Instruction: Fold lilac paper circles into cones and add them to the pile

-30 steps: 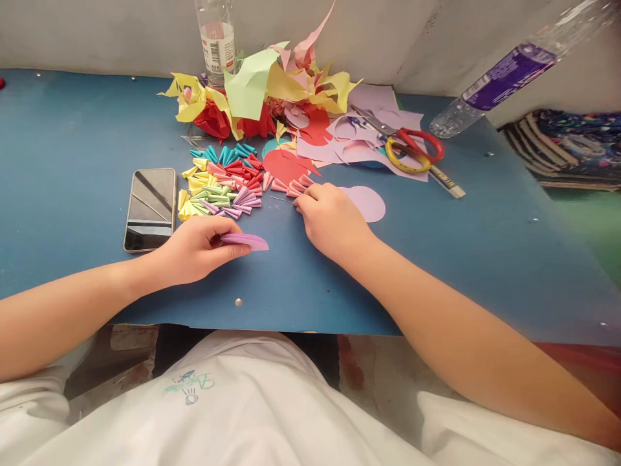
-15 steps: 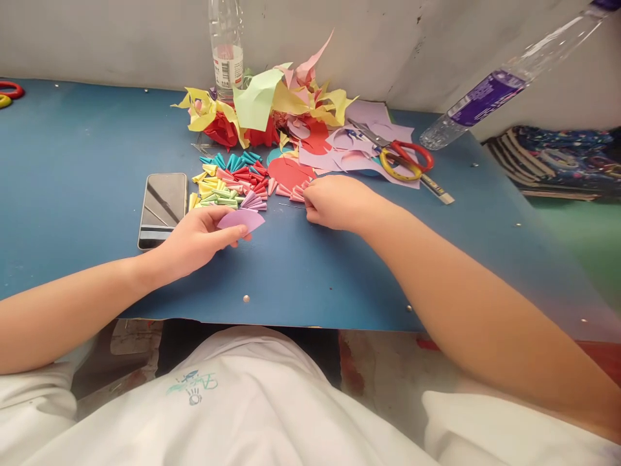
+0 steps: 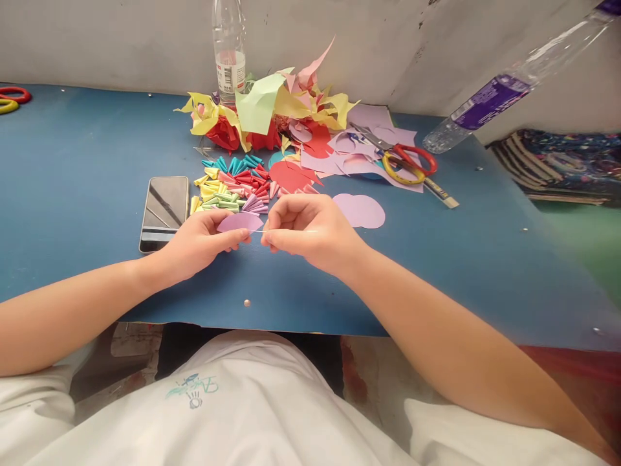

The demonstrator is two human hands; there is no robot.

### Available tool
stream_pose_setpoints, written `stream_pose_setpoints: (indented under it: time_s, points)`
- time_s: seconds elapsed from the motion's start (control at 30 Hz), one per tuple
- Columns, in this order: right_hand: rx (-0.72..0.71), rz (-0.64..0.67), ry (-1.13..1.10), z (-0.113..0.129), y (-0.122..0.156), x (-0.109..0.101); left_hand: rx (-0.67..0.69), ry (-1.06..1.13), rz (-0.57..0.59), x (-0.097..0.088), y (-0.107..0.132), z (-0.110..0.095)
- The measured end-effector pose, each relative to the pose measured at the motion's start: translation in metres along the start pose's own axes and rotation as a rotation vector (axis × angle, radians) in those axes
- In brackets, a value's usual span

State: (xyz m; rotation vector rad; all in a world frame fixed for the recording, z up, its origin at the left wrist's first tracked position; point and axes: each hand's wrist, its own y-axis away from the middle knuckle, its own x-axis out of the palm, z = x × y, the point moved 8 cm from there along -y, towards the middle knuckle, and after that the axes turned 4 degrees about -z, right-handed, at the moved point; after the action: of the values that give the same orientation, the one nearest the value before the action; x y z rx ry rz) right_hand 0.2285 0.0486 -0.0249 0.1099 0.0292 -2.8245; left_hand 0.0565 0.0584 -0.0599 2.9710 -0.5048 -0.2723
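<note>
My left hand [image 3: 198, 243] pinches a lilac half-circle of paper [image 3: 239, 222] just above the blue table [image 3: 72, 168]. My right hand [image 3: 310, 230] is closed in a pinch on a thin needle [image 3: 286, 231] that lies level, its tip pointing at the lilac piece. Both hands meet near the table's middle. Behind them lies a heap of small rolled paper cones [image 3: 233, 188] in teal, red, yellow, green, pink and purple. A flat lilac paper shape [image 3: 361, 211] lies to the right of my right hand.
A phone [image 3: 165, 211] lies face up left of my left hand. A pile of paper scraps [image 3: 276, 110] and a plastic bottle [image 3: 229, 52] stand at the back. Scissors [image 3: 405, 158] lie on lilac sheets at right; another bottle [image 3: 490, 100] leans there.
My right hand left the cone heap with the needle and came toward me, up to the lilac piece in my left hand. The lilac shape it covered now shows.
</note>
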Motion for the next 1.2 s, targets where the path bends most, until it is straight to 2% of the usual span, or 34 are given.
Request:
stream_pose_setpoints:
  time_s: [0.07,0.2,0.37,0.53,0.67,0.83,0.97,1.07,1.13,1.2]
  points:
    - [0.074,0.013,-0.143,-0.014,-0.005,0.002,-0.005,0.012,0.009,0.001,0.0,-0.001]
    - [0.181,-0.018,-0.352,-0.04,-0.014,-0.01,-0.04,0.036,0.043,0.004,0.0,0.001]
    - [0.257,0.022,-0.402,-0.051,-0.013,-0.012,-0.094,0.056,0.114,0.011,0.0,0.004]
    - [0.227,0.032,-0.307,-0.047,-0.011,-0.008,-0.099,-0.006,0.164,0.015,0.003,0.0]
    - [0.213,0.009,-0.274,-0.048,-0.008,-0.006,-0.082,-0.145,0.106,0.011,0.003,-0.001]
    - [0.019,-0.065,-0.29,-0.034,-0.005,-0.005,-0.043,-0.11,0.055,0.008,0.0,0.0]
    - [-0.145,-0.232,-0.211,-0.014,0.003,-0.02,-0.063,-0.069,0.052,0.007,0.0,0.003]
    - [-0.2,-0.348,-0.194,-0.005,0.009,-0.033,-0.098,-0.045,-0.01,0.002,0.0,0.006]
    - [-0.174,-0.314,-0.168,-0.01,0.008,-0.029,-0.09,0.007,-0.057,-0.001,0.0,0.007]
    - [-0.107,-0.227,-0.148,-0.021,0.006,-0.017,-0.085,0.079,-0.077,-0.001,0.0,0.007]
